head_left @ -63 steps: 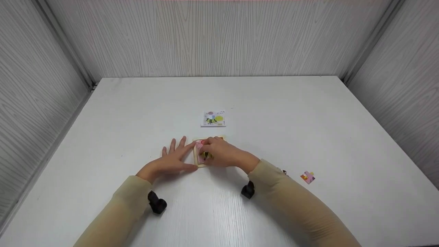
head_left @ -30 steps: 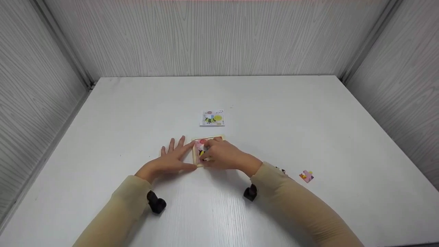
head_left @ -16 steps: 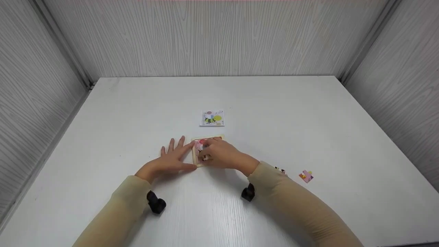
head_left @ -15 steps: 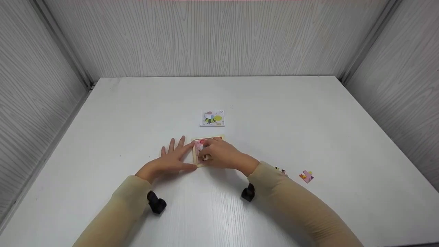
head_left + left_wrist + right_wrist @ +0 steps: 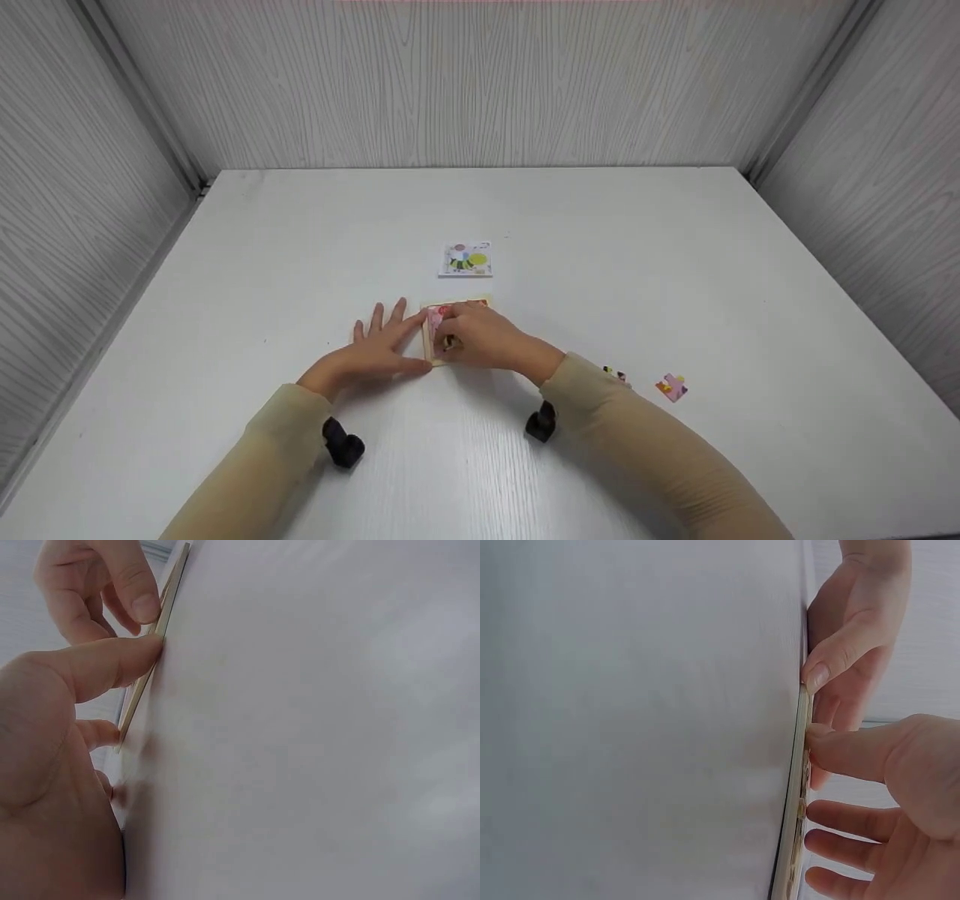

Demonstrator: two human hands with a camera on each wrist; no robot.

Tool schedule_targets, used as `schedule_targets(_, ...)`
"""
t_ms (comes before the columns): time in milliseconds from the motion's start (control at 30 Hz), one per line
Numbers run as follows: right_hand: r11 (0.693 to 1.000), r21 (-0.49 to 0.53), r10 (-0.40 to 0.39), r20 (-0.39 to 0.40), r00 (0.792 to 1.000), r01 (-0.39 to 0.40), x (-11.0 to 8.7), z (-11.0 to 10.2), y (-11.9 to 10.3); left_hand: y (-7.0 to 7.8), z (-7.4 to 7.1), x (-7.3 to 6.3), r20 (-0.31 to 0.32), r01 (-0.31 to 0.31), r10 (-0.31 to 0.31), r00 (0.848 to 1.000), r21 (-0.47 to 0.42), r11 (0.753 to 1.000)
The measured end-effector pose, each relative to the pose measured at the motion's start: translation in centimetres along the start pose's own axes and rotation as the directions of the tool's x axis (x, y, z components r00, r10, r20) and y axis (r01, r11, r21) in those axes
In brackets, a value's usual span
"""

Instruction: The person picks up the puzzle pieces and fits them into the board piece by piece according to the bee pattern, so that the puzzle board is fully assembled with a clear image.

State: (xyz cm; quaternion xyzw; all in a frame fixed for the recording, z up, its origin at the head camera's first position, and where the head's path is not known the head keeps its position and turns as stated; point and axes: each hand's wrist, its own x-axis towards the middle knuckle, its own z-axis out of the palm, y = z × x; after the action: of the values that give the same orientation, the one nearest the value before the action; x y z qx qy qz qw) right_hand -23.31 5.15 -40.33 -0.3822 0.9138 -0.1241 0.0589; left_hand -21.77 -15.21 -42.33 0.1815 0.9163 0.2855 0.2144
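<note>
A small wooden jigsaw tray (image 5: 427, 352) with a pink and red picture lies flat on the white table. My left hand (image 5: 375, 352) rests beside it, fingers spread, with thumb and index fingertip against its left edge. In the left wrist view the left thumb (image 5: 120, 664) touches the tray's rim. My right hand (image 5: 484, 334) is over the tray with bent fingers, and its thumb and fingertips pinch a yellow-and-black puzzle piece (image 5: 450, 342) low in the picture. This hand hides the tray's right part. In the right wrist view its thumb (image 5: 847, 750) and fingertips meet the tray's top.
A square bee picture card (image 5: 466, 259) lies behind the tray. To the right are a loose pink puzzle piece (image 5: 672, 387) and another puzzle piece (image 5: 615, 373), partly covered by the right sleeve. Pale walls (image 5: 480, 82) enclose the table's back and sides.
The right fingers have shifted slightly over the tray, and less of the yellow-and-black picture shows between them. The left hand, card and loose pieces stay in place.
</note>
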Motion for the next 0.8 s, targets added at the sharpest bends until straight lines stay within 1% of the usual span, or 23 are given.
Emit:
schedule_targets(133,1.000,-0.015,-0.018,-0.018,1.000,0.018,0.11,0.10,0.13,0.01,0.06,0.14,0.004,0.008,-0.008,1.000,0.016,1.000)
schedule_targets(300,1.000,-0.006,-0.030,-0.036,0.999,0.029,0.23,0.18,0.24,-0.07,-0.04,0.08,0.007,0.009,-0.009,1.000,0.019,1.000)
schedule_targets(433,0.999,0.000,-0.048,-0.060,0.997,0.048,0.21,0.15,0.34,-0.12,-0.06,0.06,-0.002,0.000,0.000,1.000,0.016,1.000)
schedule_targets(600,0.999,-0.002,-0.053,-0.078,0.996,0.053,0.17,0.15,0.38,-0.09,0.05,0.11,-0.005,-0.009,0.009,1.000,0.004,1.000)
schedule_targets(700,1.000,0.011,-0.026,-0.071,0.997,0.026,0.21,0.17,0.26,-0.11,0.09,0.04,-0.007,-0.011,0.011,1.000,0.002,1.000)
schedule_targets(800,0.999,0.033,0.040,-0.049,0.998,-0.038,0.28,0.17,0.14,-0.10,0.10,-0.08,-0.006,-0.012,0.012,1.000,0.001,1.000)
